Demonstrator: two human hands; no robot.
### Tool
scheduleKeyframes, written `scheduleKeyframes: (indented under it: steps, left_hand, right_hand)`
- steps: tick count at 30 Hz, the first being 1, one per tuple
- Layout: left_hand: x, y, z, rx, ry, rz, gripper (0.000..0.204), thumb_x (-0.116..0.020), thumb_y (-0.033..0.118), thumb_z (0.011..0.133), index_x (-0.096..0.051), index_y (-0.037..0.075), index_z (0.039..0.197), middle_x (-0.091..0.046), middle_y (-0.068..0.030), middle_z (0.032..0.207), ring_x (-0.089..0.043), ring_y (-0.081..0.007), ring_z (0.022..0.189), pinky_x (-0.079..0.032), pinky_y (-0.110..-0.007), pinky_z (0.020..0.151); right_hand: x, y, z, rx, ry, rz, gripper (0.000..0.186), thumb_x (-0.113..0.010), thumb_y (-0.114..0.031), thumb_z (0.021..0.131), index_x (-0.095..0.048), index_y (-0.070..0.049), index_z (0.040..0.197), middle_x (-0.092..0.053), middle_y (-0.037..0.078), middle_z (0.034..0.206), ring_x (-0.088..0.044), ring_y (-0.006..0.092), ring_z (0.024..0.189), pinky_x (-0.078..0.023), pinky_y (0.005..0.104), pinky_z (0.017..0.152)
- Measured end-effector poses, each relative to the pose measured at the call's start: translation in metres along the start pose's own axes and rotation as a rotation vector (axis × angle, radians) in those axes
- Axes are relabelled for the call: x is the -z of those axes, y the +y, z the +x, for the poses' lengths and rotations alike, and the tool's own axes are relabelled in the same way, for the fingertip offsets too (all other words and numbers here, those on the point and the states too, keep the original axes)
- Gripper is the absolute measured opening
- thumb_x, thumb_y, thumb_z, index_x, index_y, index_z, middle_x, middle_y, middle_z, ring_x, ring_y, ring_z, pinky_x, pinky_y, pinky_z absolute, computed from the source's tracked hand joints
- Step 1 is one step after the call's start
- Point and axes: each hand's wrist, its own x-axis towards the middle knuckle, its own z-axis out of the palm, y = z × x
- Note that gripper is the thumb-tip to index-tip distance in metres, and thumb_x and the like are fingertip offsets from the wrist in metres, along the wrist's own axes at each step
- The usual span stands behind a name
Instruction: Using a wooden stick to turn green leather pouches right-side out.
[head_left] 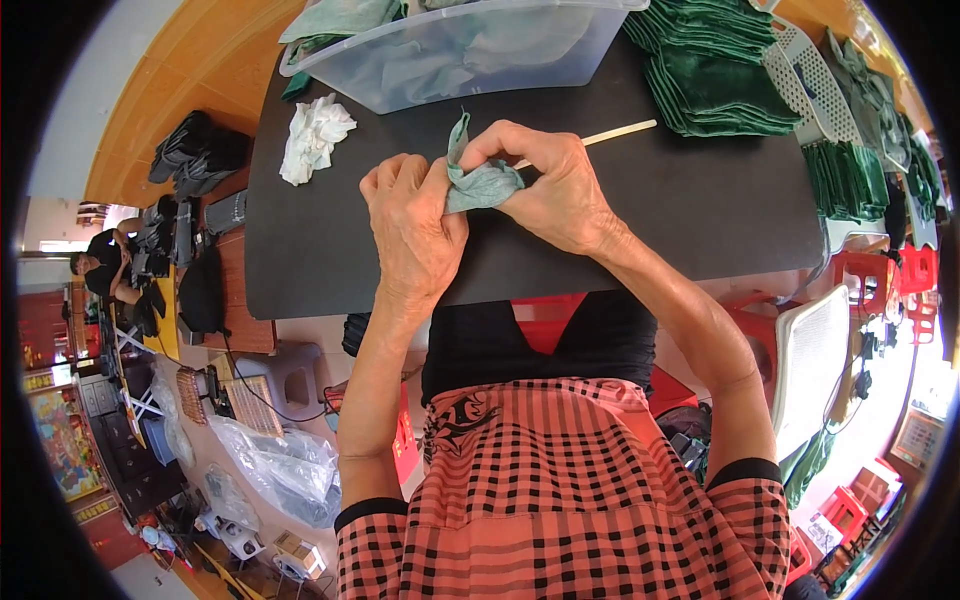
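Observation:
My left hand (412,225) and my right hand (555,190) are raised over the black table (340,250), pinching a small piece of sage-green cloth (482,187) between them, with a narrow end sticking up. The left fingers are curled at the cloth's left side; my right thumb and forefinger grip it from the right. A pale, thin stick (625,130) runs out to the right behind the right hand; whether that hand touches it I cannot tell. A crumpled white bundle (315,140) lies to the left of my hands.
A translucent bin (460,70) of cloth stands at the back. Stacked dark-green fabric pieces (715,95) and a perforated basket (810,75) are at the back right. A white chair back (810,365) is right of me. A co-worker (100,265) sits at another table far left.

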Motion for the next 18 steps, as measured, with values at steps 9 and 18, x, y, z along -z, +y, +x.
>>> scheduleKeyframes:
  steps: [9, 18]
  left_hand:
    - [-0.001, -0.006, -0.011, 0.042, -0.031, 0.003, 0.027, -0.059, 0.0, 0.072, -0.062, -0.001, 0.099, -0.057, -0.0123, 0.085, -0.055, -0.0344, 0.093, -0.038, -0.045, 0.087]
    - [-0.001, -0.008, -0.012, 0.049, -0.03, -0.024, 0.025, -0.058, 0.001, 0.073, -0.063, 0.001, 0.098, -0.057, -0.0111, 0.083, -0.056, -0.0326, 0.091, -0.039, -0.045, 0.086]
  right_hand:
    - [0.002, 0.004, -0.003, -0.051, -0.178, 0.036, 0.021, -0.072, -0.001, 0.077, -0.071, -0.006, 0.097, -0.066, 0.001, 0.09, -0.056, 0.0089, 0.077, -0.045, 0.0239, 0.068]
    - [0.004, 0.002, 0.0, -0.235, -0.205, 0.154, 0.03, -0.064, 0.01, 0.076, -0.07, -0.004, 0.102, -0.066, 0.0, 0.09, -0.054, 0.0064, 0.074, -0.042, 0.0216, 0.064]
